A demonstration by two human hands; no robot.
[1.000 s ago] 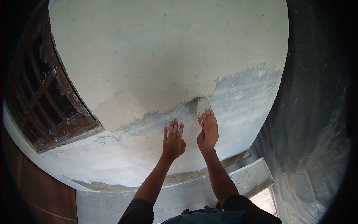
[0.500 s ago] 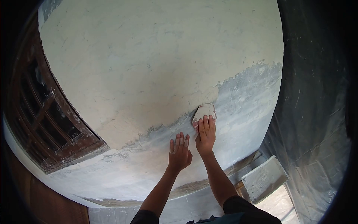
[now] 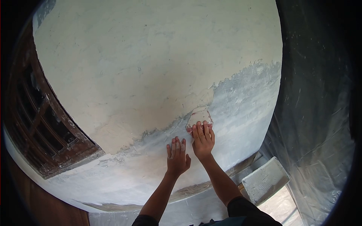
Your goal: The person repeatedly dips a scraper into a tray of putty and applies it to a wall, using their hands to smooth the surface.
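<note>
My right hand (image 3: 204, 141) grips a putty scraper (image 3: 200, 115) smeared with pale filler, its fingers laid over the reddish lower edge and back. The scraper is against the wall (image 3: 147, 71), where the cream coat meets a grey, rougher band. Just left of it and lower, my left hand (image 3: 177, 158) has its fingers stretched out, with white filler on the tips. It holds nothing and is close to the wall; whether the palm touches cannot be told.
A brown wooden window frame (image 3: 68, 158) with dark panes is at the left. At the lower right stands a rectangular tub (image 3: 266, 180) coated with white filler. Clear plastic sheeting (image 3: 313, 150) hangs on the right. Grey floor tiles (image 3: 181, 211) lie below the wall.
The scraper and my right hand have shifted slightly left along the border of the cream coat. My left hand stays beside it, fingers still extended. The view has shifted slightly.
</note>
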